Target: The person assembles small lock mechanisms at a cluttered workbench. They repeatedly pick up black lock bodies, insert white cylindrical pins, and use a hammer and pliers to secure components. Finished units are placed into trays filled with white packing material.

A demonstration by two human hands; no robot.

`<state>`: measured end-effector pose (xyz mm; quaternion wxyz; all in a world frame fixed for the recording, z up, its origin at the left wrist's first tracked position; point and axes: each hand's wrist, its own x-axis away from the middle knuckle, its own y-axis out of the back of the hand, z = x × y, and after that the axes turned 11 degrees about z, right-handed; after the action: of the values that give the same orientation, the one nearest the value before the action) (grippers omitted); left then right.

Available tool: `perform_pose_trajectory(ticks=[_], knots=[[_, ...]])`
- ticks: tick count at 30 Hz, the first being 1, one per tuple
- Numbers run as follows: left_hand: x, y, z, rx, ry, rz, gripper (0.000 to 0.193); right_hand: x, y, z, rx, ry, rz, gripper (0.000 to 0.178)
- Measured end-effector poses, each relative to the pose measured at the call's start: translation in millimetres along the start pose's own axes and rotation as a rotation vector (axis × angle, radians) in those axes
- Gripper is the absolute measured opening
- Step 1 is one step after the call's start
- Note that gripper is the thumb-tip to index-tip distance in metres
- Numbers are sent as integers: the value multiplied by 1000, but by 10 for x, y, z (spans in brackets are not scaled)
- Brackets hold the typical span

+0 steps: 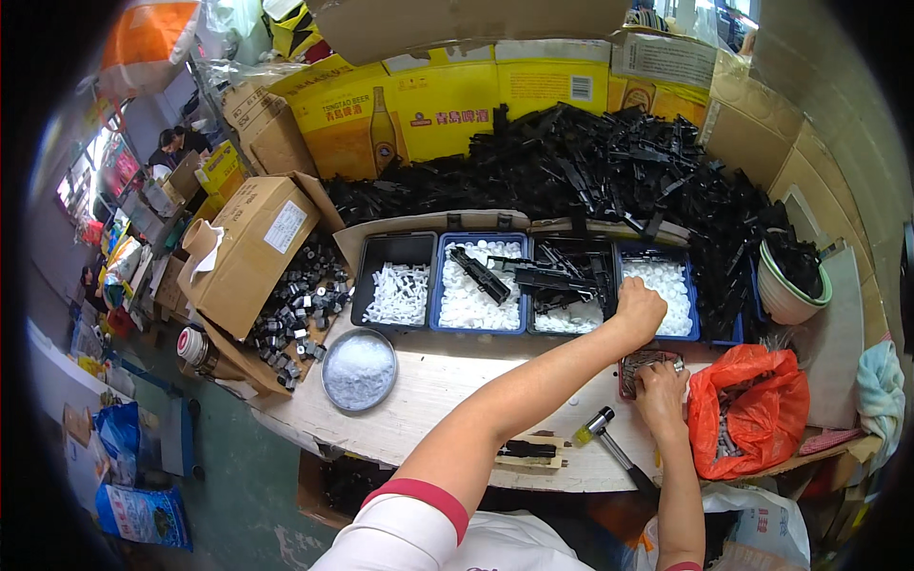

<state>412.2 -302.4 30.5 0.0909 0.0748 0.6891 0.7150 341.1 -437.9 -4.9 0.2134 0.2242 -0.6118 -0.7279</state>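
Observation:
My left hand (640, 310) reaches across to the blue bin of small white round pieces (672, 297) at the right of the row. Its fingers are bent together at the bin's near left corner, and what they hold is hidden. Nearer to me, my right hand (661, 392) is over a small shallow box of fine metal pieces (632, 365), fingers curled into it. I cannot make out what is between them. A hammer (619, 451) with a yellow and black head lies just left of my right wrist. Left of that, a black part (529, 449) rests in a wooden holder (560, 462).
More bins hold white pegs (398, 293), white caps (481, 303) and black parts (562, 276). Behind them rises a heap of black parts (609, 162). A round dish of white powder (359, 369) stands left; a red bag (762, 400) sits right, beneath a white bucket (788, 285).

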Motion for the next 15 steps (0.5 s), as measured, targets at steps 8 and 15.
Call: perform_pose_trajectory(ticks=[8, 15], knots=[[345, 225, 207, 1351, -31, -86, 5, 105, 154, -59, -246, 85, -140, 7], [1624, 60, 218, 2399, -95, 53, 15, 279, 578, 364, -601, 258, -148, 11]])
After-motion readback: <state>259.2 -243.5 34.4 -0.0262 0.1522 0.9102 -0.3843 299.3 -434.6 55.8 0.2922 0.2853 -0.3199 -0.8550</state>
